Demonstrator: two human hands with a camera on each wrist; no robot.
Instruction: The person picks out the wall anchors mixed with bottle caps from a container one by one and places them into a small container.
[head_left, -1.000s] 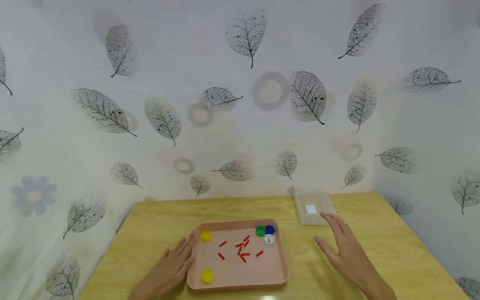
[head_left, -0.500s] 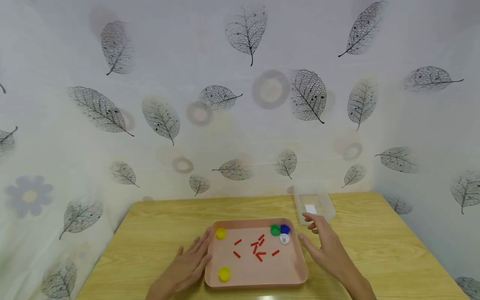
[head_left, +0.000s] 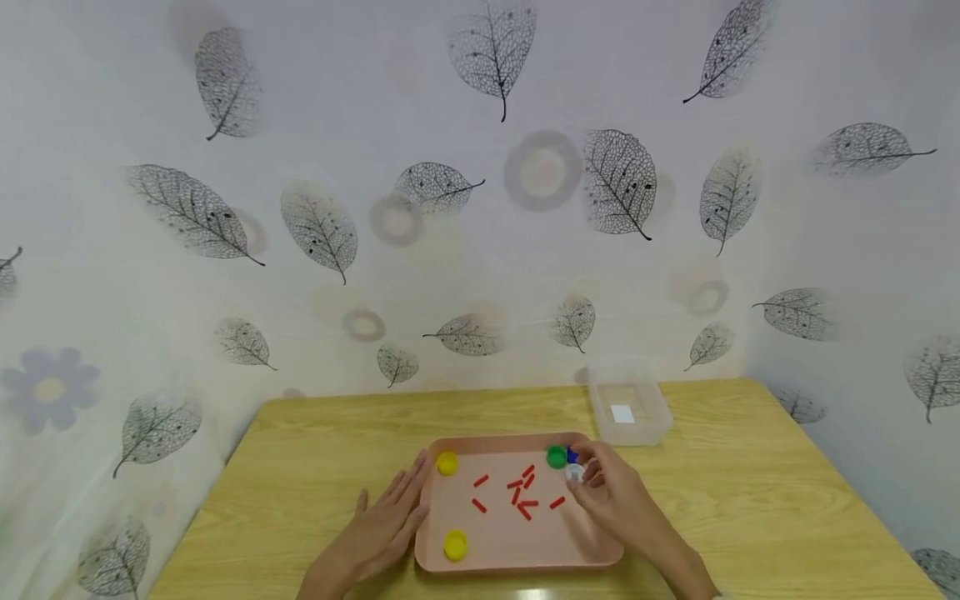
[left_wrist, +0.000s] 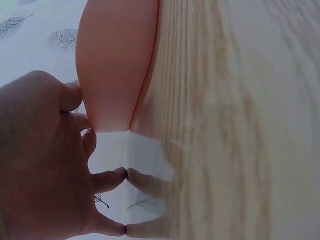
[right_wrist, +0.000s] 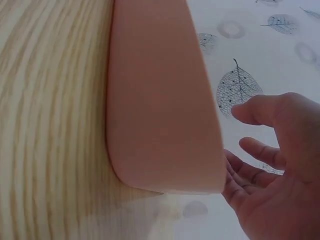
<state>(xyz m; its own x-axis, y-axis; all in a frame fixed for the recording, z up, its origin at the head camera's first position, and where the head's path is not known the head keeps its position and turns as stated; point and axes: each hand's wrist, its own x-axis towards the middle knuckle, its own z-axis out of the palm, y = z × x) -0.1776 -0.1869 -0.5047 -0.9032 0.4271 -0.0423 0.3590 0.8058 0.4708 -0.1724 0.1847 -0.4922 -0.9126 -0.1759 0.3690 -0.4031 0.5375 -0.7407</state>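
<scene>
My left hand (head_left: 386,525) rests along the left wall of a pink tray (head_left: 525,560), its fingers extended and touching the outside; the left wrist view shows its fingertips on the table. Over the tray's back right corner is my right hand (head_left: 611,496), thumb and fingers apart around a white bottle cap (head_left: 574,473). Nothing shows between thumb and fingers in the right wrist view. A blue cap (head_left: 572,454), partly hidden by the right fingers, sits beside a green cap (head_left: 557,457). Two yellow caps (head_left: 447,463) lie near the left corners. Several short red sticks (head_left: 522,503) are scattered mid-tray.
Behind the tray to the right stands a translucent plastic box (head_left: 633,429) with a white label. Tray and box are on a wood-grain table (head_left: 337,417). A leaf-patterned white sheet (head_left: 465,267) hangs behind the table.
The tray slid right together with my left hand, then nearly settled. My right hand moved left, from beside the tray to over its back right corner at the white and blue caps.
</scene>
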